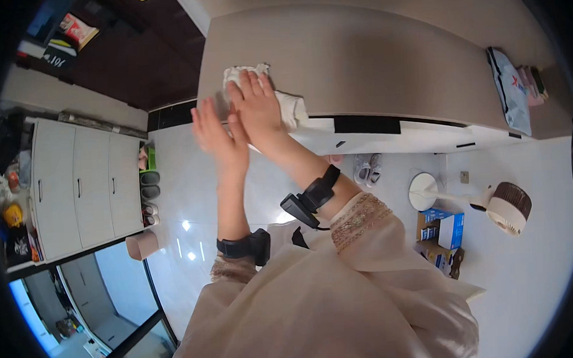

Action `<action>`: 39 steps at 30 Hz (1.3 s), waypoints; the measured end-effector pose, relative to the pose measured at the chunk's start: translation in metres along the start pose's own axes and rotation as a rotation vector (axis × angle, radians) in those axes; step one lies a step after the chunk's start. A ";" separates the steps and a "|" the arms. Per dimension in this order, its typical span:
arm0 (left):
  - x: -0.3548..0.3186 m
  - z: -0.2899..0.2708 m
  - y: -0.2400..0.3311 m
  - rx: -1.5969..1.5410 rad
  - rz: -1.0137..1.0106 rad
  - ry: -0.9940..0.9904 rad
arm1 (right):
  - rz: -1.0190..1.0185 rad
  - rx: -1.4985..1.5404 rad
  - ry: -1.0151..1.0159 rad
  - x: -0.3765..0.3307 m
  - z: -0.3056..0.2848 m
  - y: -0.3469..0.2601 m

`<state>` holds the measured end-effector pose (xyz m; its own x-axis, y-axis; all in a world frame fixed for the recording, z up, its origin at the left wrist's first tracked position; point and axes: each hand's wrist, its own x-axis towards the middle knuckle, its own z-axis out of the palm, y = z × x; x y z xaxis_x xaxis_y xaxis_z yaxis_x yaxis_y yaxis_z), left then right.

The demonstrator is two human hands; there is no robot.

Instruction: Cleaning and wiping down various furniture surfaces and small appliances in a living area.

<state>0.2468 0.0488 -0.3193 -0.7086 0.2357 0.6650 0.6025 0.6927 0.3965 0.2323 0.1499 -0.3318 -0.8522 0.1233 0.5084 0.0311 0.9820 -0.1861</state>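
A crumpled white cloth (291, 108) lies on the left end of a beige cabinet top (332, 62), partly hanging toward its front edge. My right hand (258, 110) rests flat over the cloth, fingers stretched out and pointing away from me. Beside it, my left hand (219, 137) is held at the cabinet's front left corner with its fingers extended and slightly blurred. It grips nothing that I can see. Part of the cloth is hidden under the right hand.
A folded pale plastic package (510, 92) lies at the cabinet top's right end. Below the cabinet are grey shoes (367, 169), a standing fan (508, 208) and open boxes (439, 236). To the left stand a white shoe cabinet (76, 185) and a pink bin (142, 246).
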 end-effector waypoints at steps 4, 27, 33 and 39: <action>0.006 0.005 0.000 0.000 -0.100 -0.007 | -0.013 0.163 0.036 -0.012 -0.015 0.017; -0.042 0.123 0.289 -0.271 -0.119 -0.216 | 0.330 -0.224 0.159 -0.171 -0.185 0.430; -0.061 0.122 0.304 -0.168 -0.142 -0.209 | 0.364 -0.264 0.091 -0.171 -0.187 0.426; -0.052 0.114 0.290 -0.109 -0.153 -0.167 | 0.417 -0.298 -0.009 -0.140 -0.167 0.378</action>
<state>0.4167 0.3155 -0.3115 -0.8400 0.2495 0.4819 0.5134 0.6533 0.5565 0.4504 0.5277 -0.3328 -0.7400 0.5136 0.4342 0.5162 0.8476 -0.1229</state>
